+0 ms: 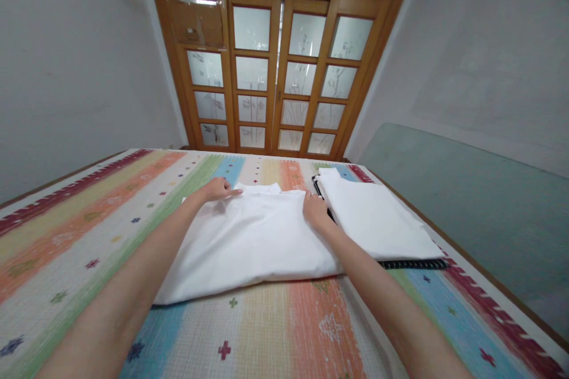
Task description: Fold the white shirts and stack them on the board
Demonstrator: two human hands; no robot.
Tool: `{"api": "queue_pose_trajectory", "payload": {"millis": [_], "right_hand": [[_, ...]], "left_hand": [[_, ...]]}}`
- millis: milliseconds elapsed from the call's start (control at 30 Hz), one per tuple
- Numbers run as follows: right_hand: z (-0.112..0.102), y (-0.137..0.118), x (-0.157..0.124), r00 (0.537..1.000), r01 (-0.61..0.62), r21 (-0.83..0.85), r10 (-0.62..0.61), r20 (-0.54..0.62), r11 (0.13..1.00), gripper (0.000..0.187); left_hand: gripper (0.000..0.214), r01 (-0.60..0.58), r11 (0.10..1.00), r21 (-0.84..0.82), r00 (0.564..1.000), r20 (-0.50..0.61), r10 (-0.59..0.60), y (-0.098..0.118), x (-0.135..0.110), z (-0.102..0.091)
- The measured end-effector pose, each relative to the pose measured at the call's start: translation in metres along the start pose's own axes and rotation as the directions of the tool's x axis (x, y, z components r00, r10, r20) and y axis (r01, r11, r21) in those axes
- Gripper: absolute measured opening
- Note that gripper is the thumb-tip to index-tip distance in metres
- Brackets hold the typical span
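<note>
A white shirt (258,237), partly folded, lies in the middle of the striped cloth, with soft creases across its upper part. At its far left edge, my left hand (219,189) is closed with thumb and fingers pinching the fabric. My right hand (315,209) grips the far right corner of the same shirt, its fingers curled over the edge. Between the hands, a small raised flap of white cloth shows along the far edge. Just right of my right hand, a folded white garment (377,216) rests on a dark cloth (413,264) with a light pattern on its edge.
The multicoloured striped cloth (222,331) covers the flat surface under the garments. A pale green panel (466,207) stands along the right side. Wooden doors with frosted panes (253,74) are at the far end, between white walls (75,59).
</note>
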State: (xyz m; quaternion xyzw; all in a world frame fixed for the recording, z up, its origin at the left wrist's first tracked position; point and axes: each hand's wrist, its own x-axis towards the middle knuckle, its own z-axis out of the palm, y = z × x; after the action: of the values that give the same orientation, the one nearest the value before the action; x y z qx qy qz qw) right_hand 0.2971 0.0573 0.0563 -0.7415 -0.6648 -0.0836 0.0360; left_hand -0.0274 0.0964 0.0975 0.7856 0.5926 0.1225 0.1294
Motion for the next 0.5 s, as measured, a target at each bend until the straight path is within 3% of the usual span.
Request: {"api": "queue_pose_trajectory", "payload": {"millis": [133, 233, 333, 500], "right_hand": [[-0.003, 0.0, 0.001, 0.999, -0.024, -0.002, 0.024, 0.034, 1.0, 0.039], [-0.004, 0.0, 0.001, 0.998, -0.031, -0.006, 0.031, 0.052, 0.999, 0.039], [-0.001, 0.001, 0.002, 0.999, -0.025, -0.004, 0.025, 0.042, 1.0, 0.04], [0.003, 0.003, 0.003, 0.999, -0.023, 0.004, 0.022, 0.041, 1.0, 0.038]], "left_hand": [[0.058, 0.047, 0.987, -0.156, 0.987, 0.16, -0.022, -0.027, -0.016, -0.01], [0.056, 0.06, 0.982, -0.181, 0.978, 0.209, -0.021, -0.037, -0.025, -0.01], [0.056, 0.052, 0.99, -0.128, 0.98, 0.196, -0.026, -0.043, -0.031, -0.008], [0.048, 0.064, 0.991, 0.115, 0.994, 0.078, -0.073, -0.054, -0.036, -0.005]]}}
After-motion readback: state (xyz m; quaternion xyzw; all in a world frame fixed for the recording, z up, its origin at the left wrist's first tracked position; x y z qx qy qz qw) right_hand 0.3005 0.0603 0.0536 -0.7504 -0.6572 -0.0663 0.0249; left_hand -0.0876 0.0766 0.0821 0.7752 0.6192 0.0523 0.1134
